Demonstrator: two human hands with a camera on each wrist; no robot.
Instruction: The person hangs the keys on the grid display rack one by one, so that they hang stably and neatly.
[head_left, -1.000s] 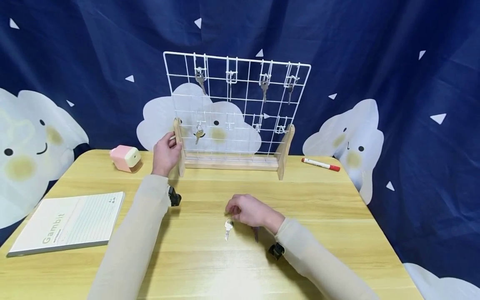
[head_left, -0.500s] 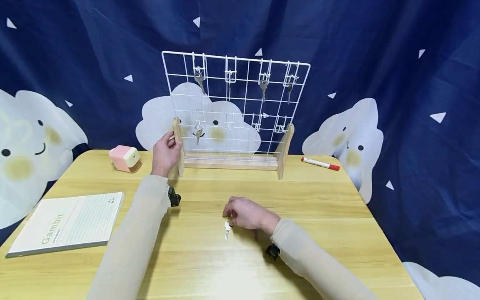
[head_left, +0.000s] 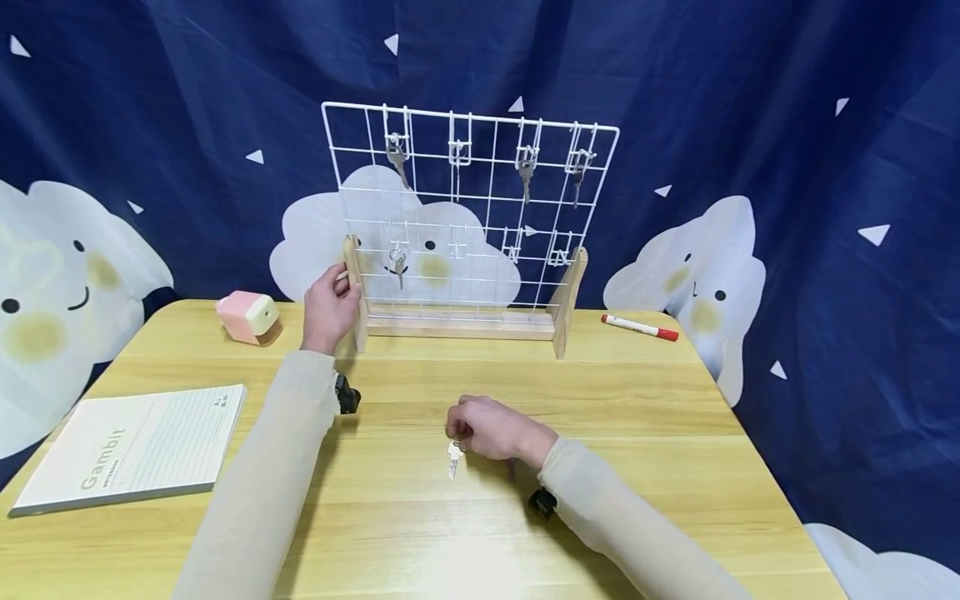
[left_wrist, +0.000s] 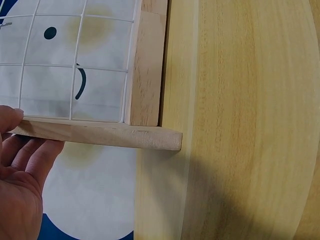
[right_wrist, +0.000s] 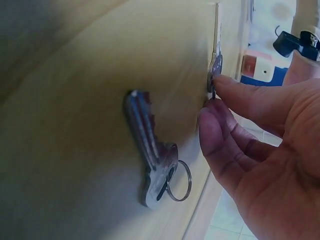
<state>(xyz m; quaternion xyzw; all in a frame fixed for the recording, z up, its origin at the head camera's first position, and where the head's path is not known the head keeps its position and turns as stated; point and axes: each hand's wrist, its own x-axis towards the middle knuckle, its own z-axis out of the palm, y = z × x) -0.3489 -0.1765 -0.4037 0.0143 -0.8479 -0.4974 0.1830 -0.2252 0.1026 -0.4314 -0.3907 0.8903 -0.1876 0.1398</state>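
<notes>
My left hand (head_left: 330, 310) grips the left wooden upright (left_wrist: 100, 134) of a white wire grid rack (head_left: 491, 200), thumb on one side and fingers on the other. Over the middle of the table, my right hand (head_left: 495, 427) pinches the ring of a silver key (head_left: 453, 457) between thumb and fingertips. That key's blade points toward the front edge. A second key (right_wrist: 159, 172) with its own ring lies on the tabletop, mostly hidden under my right wrist in the head view. Several keys hang from the rack's upper hooks, and one key (head_left: 400, 268) hangs lower left.
On the lower row, hooks (head_left: 558, 254) without keys show at the right. A pink and cream pencil sharpener (head_left: 249, 317) stands at the back left, with a notebook (head_left: 131, 446) in front of it. At the back right lies a red-capped marker (head_left: 640, 327).
My right hand has moved slightly left and closed its fingertips on the key's ring. The lower-left hanging key has turned on its hook. My left hand stays on the upright.
</notes>
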